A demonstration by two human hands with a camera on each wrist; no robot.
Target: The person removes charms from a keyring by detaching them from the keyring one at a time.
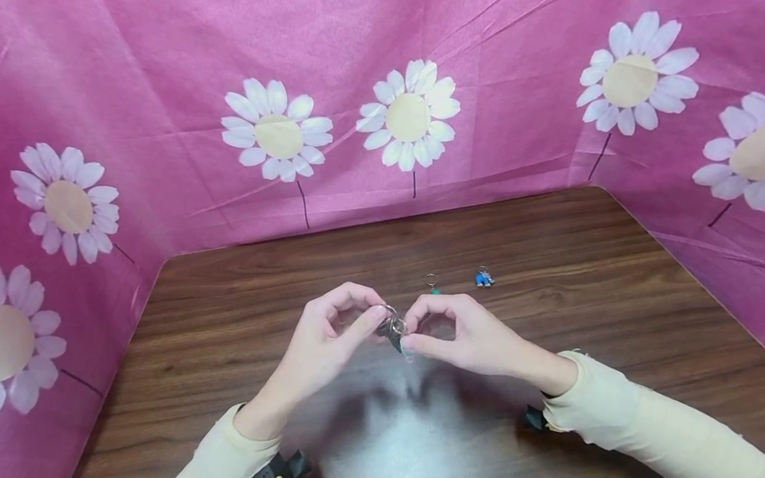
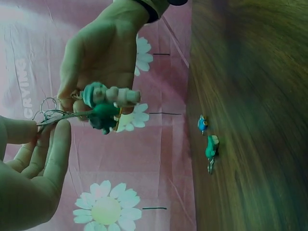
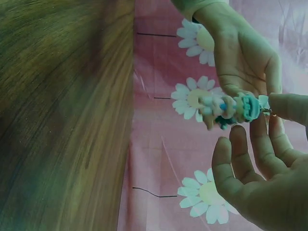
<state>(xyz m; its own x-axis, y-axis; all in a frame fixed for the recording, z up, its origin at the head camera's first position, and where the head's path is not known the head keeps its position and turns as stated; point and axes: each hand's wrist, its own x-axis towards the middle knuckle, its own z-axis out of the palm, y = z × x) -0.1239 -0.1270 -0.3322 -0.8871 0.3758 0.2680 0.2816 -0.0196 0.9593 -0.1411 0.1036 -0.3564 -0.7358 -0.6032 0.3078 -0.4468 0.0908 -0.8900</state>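
Observation:
Above the middle of the table, my left hand (image 1: 319, 343) pinches metal split rings between thumb and fingers. A dark green charm (image 2: 102, 116) hangs from them. Opposite, my right hand (image 1: 476, 337) pinches the small ring of a keychain figurine (image 2: 111, 94) with a teal cap and pale body. The rings (image 1: 398, 326) meet between the two hands' fingertips; whether they are linked cannot be told. In the right wrist view the figurine (image 3: 231, 108) dangles from the thumb and finger, partly hiding the dark green charm.
Beyond my hands on the wooden table (image 1: 236, 282) lie a green keychain (image 1: 434, 291), partly behind the right hand, and a blue keychain figure (image 1: 485, 278). A pink cloth (image 1: 336, 15) printed with daisies stands around the back and sides.

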